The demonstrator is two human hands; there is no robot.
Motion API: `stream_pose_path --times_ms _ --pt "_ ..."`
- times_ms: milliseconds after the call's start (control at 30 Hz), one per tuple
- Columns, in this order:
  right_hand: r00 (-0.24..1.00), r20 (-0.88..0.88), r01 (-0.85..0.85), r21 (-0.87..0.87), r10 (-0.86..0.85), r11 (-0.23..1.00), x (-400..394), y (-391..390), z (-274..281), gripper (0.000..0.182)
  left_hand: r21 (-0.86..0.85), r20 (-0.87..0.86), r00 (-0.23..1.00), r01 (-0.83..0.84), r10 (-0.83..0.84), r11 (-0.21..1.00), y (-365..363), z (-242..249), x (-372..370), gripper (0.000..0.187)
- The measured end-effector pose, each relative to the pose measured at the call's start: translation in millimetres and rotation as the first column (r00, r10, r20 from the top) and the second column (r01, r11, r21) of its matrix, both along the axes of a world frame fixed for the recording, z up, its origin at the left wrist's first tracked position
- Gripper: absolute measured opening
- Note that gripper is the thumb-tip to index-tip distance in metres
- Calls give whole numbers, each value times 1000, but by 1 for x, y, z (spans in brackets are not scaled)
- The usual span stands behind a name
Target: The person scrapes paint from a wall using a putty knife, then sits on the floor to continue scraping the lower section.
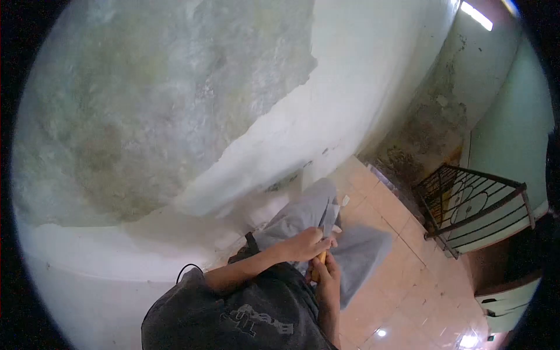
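Observation:
In front of my lap I hold a scraper [329, 221] with a yellow-orange handle and a flat grey blade pointing away from me. My right hand [326, 274] is wrapped round the handle. Higher up, my left hand [304, 245] is closed with its fingers at the place where handle and blade meet. Grey trousers [364, 254] lie behind the tool, and the blade nearly blends with them. The fingers partly hide the handle.
On the left rises a wall [274, 140] with a large grey-green patch [169, 105] bordered by white paint. Tan floor tiles [391, 280] spread to the right, with small pale bits on them. A dark metal railing [478, 201] stands beyond, near a stained wall corner [420, 128].

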State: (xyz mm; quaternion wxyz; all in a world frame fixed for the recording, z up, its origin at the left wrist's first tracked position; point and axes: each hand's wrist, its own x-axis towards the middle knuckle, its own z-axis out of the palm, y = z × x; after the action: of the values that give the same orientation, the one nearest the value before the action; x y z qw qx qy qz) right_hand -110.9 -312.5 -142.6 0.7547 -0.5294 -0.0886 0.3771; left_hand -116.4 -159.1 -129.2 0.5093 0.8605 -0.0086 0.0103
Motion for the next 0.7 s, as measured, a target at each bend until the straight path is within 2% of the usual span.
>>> stream_pose_path --times_ms 67,100,133,167,200,233,267,300,333,400,433,467,533,567,600,633,667,700 --pt "999 -3 48 -15 -48 999 11 -9 -13 21 0 1 1000 9 -9 1000 -8 -7 15 35" --pt "998 16 64 -4 -64 998 17 -13 -6 30 -25 3 1000 18 -18 1000 -15 -15 24 35" --pt "997 9 73 3 -73 997 20 -14 -2 30 -54 6 1000 29 -29 998 -21 -18 32 34" --pt "987 71 144 0 -144 990 23 -17 1 34 -60 -130 989 63 -70 996 -26 -20 39 35" --pt "968 133 215 -8 -212 977 26 -22 2 38 -65 -134 988 73 -81 995 -31 -24 46 35" --pt "967 188 193 -83 -175 978 30 -31 -1 48 -106 -130 982 127 -141 986 -34 -30 53 35" --pt "965 189 201 -95 -180 975 32 -33 -1 48 -149 -122 973 178 -196 973 -39 -36 59 38" --pt "929 293 280 -158 -226 947 33 -31 4 52 -185 81 978 205 -193 961 -46 -25 59 39" --pt "882 394 359 -209 -258 910 31 -32 6 56 -196 75 978 208 -196 958 -50 -21 62 39" --pt "866 407 381 -157 -292 911 30 -34 -14 56 -186 117 972 223 -204 957 -54 -20 64 40" --pt "880 362 368 -112 -307 923 29 -32 -10 53 -221 21 968 247 -249 943 -52 -31 66 43" --pt "890 319 360 -57 -325 931 30 -29 -7 50 -206 12 966 257 -260 944 -52 -34 64 43" --pt "870 342 390 -38 -355 920 30 -22 -8 50 -464 -48 971 187 -236 866 -49 -32 64 43" --pt "854 372 407 -41 -365 912 30 -20 -8 49 -451 -48 967 201 -249 869 -48 -37 66 43" --pt "848 372 419 -31 -378 908 30 -17 -9 49 -558 -54 960 199 -275 806 -47 -40 67 44" --pt "865 316 418 -26 -389 908 29 -15 -8 49 -657 -55 953 189 -297 729 -45 -43 70 45" --pt "882 259 415 -26 -395 909 30 -13 -8 49 -655 -54 952 195 -302 730 -44 -47 72 45" --pt "906 254 377 -123 -338 918 31 -14 -6 50 -752 -96 948 130 -302 647 -44 -42 69 45"
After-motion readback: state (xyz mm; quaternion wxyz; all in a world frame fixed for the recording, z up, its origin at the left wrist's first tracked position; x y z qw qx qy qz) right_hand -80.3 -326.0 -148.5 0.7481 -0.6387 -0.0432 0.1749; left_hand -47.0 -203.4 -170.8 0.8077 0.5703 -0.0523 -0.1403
